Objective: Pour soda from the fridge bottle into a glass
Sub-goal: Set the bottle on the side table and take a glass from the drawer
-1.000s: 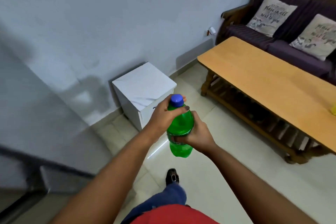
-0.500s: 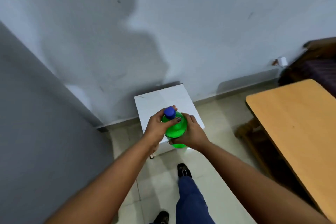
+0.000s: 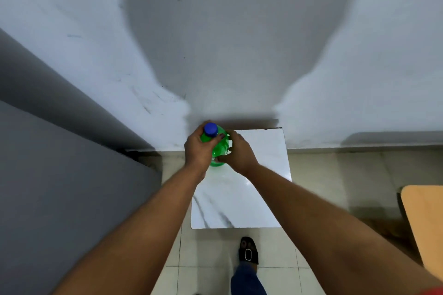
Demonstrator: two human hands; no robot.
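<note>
I hold a green soda bottle (image 3: 220, 148) with a blue cap (image 3: 211, 129) upright over the far left part of a white marble-topped side table (image 3: 254, 189). My left hand (image 3: 198, 149) wraps the bottle's neck just under the cap. My right hand (image 3: 237, 154) grips the bottle's body from the right. Whether the bottle's base touches the tabletop is hidden by my hands. No glass is in view.
A pale wall (image 3: 215, 43) rises right behind the side table. A grey fridge side (image 3: 60, 163) fills the left. The corner of a wooden coffee table (image 3: 424, 218) shows at the right edge. My sandalled foot (image 3: 248, 250) stands on the tiled floor (image 3: 318, 175) before the side table.
I have turned left and stepped up to the white side table. The bottle, held in both hands throughout, has moved from over the floor to over the tabletop's far left part.
</note>
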